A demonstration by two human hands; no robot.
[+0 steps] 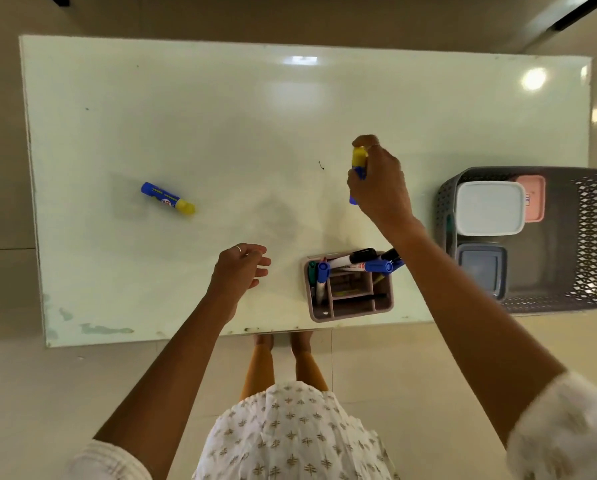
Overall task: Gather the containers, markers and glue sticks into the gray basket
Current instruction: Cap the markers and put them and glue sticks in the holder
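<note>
Pale tiled floor; a glossy white worktop carries the items. The right hand is closed around a glue stick, yellow cap uppermost, held above the surface. The left hand hovers loosely open, holding nothing.

The gray basket sits at the right end, overhanging the edge; it already holds a white-lidded container, a pink one and a gray one.

Risks, as judged: loading the overhanging basket may tip it. The marker organizer lies between hand and basket, its markers leaning out; a low carry could knock them loose. The second glue stick lies well apart to the left and may roll if nudged.
</note>
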